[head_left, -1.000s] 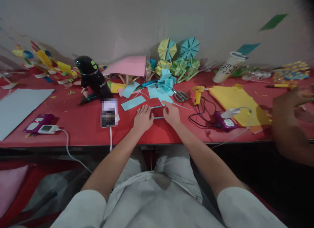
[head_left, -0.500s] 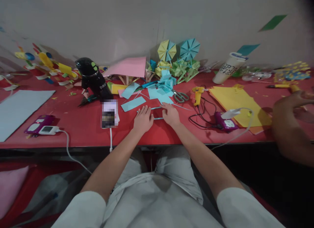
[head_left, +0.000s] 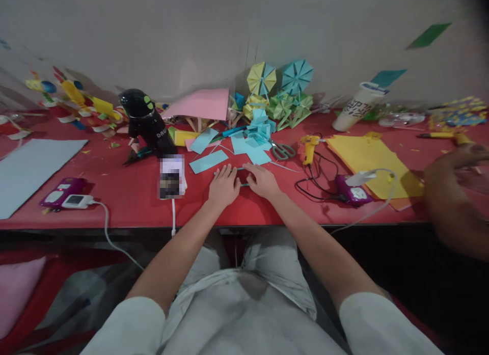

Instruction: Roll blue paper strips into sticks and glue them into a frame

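Note:
My left hand (head_left: 224,186) lies palm down on the red table (head_left: 244,210), its fingers stretched forward over the left end of a light blue paper piece (head_left: 244,185). From the other side my right hand (head_left: 262,180) rests on the same piece, fingers bent and pointing left. Only two thin blue edges show in the small gap between the hands; the rest is covered. Beyond my fingers are a flat blue strip (head_left: 209,162) and a pile of blue paper scraps (head_left: 257,136). Green-handled scissors (head_left: 283,151) lie at the right of the pile.
A phone (head_left: 171,176) and a black bottle (head_left: 147,120) stand left of my hands. Rightward are a yellow glue gun (head_left: 308,150), cables, a purple power socket (head_left: 353,190), yellow sheets (head_left: 382,166) and another person's arm (head_left: 451,197). Paper umbrellas (head_left: 297,76) stand behind.
My right hand has slid a little left along the paper piece, narrowing the gap between my hands. My left hand has stayed nearly in place.

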Available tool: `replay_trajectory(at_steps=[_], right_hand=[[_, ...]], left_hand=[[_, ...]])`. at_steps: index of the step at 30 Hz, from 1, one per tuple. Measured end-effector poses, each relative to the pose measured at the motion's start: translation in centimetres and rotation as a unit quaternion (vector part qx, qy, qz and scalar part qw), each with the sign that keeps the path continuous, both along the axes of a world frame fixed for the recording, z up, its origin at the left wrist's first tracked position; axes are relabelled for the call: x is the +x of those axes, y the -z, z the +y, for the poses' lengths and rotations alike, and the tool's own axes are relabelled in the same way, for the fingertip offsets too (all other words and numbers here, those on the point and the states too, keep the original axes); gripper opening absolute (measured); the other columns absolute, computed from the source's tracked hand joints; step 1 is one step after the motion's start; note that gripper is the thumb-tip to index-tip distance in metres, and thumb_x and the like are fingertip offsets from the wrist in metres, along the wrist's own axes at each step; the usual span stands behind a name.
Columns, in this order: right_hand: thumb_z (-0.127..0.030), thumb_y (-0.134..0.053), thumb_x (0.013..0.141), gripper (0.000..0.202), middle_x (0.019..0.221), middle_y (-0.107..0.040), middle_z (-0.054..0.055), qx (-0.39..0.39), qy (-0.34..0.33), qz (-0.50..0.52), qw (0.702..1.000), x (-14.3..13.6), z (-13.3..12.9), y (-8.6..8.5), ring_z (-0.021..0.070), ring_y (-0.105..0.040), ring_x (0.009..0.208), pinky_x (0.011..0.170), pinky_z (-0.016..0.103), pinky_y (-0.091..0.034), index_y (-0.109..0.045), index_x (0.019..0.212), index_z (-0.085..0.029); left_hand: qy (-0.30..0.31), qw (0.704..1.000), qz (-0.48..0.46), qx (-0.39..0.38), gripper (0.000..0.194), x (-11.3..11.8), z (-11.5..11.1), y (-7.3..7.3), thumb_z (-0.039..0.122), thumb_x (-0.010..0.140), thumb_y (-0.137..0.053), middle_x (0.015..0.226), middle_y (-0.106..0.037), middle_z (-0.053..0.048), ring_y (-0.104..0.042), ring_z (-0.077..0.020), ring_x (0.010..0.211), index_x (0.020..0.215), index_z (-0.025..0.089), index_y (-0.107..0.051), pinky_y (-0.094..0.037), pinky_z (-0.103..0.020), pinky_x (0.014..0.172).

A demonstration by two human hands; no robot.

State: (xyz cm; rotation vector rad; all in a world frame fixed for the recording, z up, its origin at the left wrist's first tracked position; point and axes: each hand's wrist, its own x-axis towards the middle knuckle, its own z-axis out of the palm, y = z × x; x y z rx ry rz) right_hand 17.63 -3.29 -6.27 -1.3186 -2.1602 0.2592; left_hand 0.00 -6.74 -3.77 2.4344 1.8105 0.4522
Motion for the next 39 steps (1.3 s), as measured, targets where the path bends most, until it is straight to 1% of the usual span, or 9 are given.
replay_trajectory(at_steps=[5, 8, 11, 16, 22, 25, 28, 33, 39], right_hand=[[-0.018, -0.048, 0.09, 0.045, 0.134, -0.068, 0.01, -0.004, 0.015, -0.011, 1.0, -0.14, -0.02, -0.01, 0.0265, -0.062, 0.128, 0.113, 0.046, -0.049, -0.065, 0.131, -0.017], [-0.018, -0.049, 0.089, 0.044, 0.133, -0.069, 0.009, -0.004, 0.02, -0.007, 1.0, -0.19, -0.11, -0.1, 0.0258, -0.063, 0.127, 0.109, 0.045, -0.052, -0.065, 0.13, -0.019], [-0.017, -0.049, 0.089, 0.044, 0.132, -0.069, 0.01, -0.007, 0.014, -0.001, 1.0, -0.2, -0.19, -0.24, 0.0256, -0.063, 0.127, 0.108, 0.045, -0.053, -0.065, 0.131, -0.02], [-0.018, -0.049, 0.088, 0.046, 0.133, -0.069, 0.01, -0.013, 0.014, -0.007, 1.0, -0.15, -0.18, -0.32, 0.0263, -0.064, 0.126, 0.107, 0.045, -0.054, -0.064, 0.132, -0.018], [-0.019, -0.049, 0.088, 0.047, 0.135, -0.068, 0.009, -0.017, 0.017, 0.0, 1.0, -0.11, -0.17, -0.27, 0.0266, -0.064, 0.126, 0.106, 0.046, -0.054, -0.064, 0.133, -0.022], [-0.02, -0.049, 0.089, 0.046, 0.134, -0.068, 0.009, -0.018, 0.019, -0.008, 1.0, -0.14, -0.23, -0.34, 0.0266, -0.063, 0.126, 0.107, 0.046, -0.053, -0.064, 0.133, -0.021], [-0.02, -0.05, 0.088, 0.049, 0.139, -0.065, 0.009, -0.01, 0.022, -0.014, 1.0, -0.13, -0.3, -0.41, 0.0271, -0.06, 0.13, 0.111, 0.047, -0.051, -0.062, 0.136, -0.019], [-0.018, -0.048, 0.09, 0.051, 0.14, -0.064, 0.007, -0.005, -0.011, -0.018, 1.0, -0.08, -0.3, -0.38, 0.024, -0.058, 0.134, 0.116, 0.045, -0.046, -0.058, 0.139, -0.021], [-0.018, -0.049, 0.09, 0.048, 0.138, -0.066, 0.007, -0.006, -0.004, -0.02, 1.0, -0.12, -0.13, -0.18, 0.0242, -0.061, 0.13, 0.111, 0.044, -0.05, -0.061, 0.136, -0.022]], left_hand=[[0.003, 1.0, 0.006, -0.002, 0.052, -0.03, 0.01, -0.08, 0.027, 0.101, -0.037, 0.157, -0.045, -0.015, -0.033, -0.0277, 0.152, 0.147, 0.008, -0.051, -0.023, -0.047, 0.127], [0.004, 1.0, 0.006, -0.007, 0.052, -0.02, -0.08, -0.25, 0.026, 0.1, -0.037, 0.158, -0.044, -0.015, -0.027, -0.0284, 0.154, 0.147, 0.008, -0.05, -0.021, -0.048, 0.128], [0.001, 1.0, 0.004, -0.015, 0.052, -0.01, -0.18, -0.35, 0.027, 0.101, -0.036, 0.159, -0.043, -0.014, -0.027, -0.0284, 0.154, 0.147, 0.009, -0.05, -0.02, -0.049, 0.128], [0.001, 1.0, -0.001, -0.016, 0.051, 0.02, -0.13, -0.25, 0.027, 0.101, -0.035, 0.162, -0.037, -0.013, -0.025, -0.0268, 0.155, 0.147, 0.01, -0.05, -0.021, -0.046, 0.128], [-0.002, 0.999, -0.006, -0.035, 0.055, 0.13, -0.01, -0.38, 0.029, 0.101, -0.034, 0.161, -0.038, -0.014, -0.031, -0.0268, 0.153, 0.151, 0.009, -0.044, -0.023, -0.046, 0.127], [-0.003, 0.999, -0.002, -0.036, 0.055, 0.19, -0.03, -0.55, 0.029, 0.101, -0.033, 0.161, -0.039, -0.015, -0.032, -0.0276, 0.152, 0.151, 0.008, -0.045, -0.023, -0.046, 0.127], [-0.002, 0.999, 0.004, -0.036, 0.055, 0.21, 0.04, -0.55, 0.029, 0.101, -0.033, 0.161, -0.039, -0.015, -0.032, -0.0284, 0.152, 0.15, 0.007, -0.046, -0.023, -0.047, 0.127], [-0.002, 0.999, 0.007, -0.036, 0.055, 0.15, 0.25, -0.24, 0.03, 0.101, -0.034, 0.161, -0.038, -0.014, -0.033, -0.0275, 0.152, 0.15, 0.009, -0.047, -0.024, -0.048, 0.126], [-0.003, 1.0, 0.006, -0.031, 0.055, 0.15, 0.1, -0.3, 0.029, 0.101, -0.033, 0.16, -0.04, -0.014, -0.034, -0.0274, 0.151, 0.15, 0.009, -0.047, -0.023, -0.046, 0.127]])
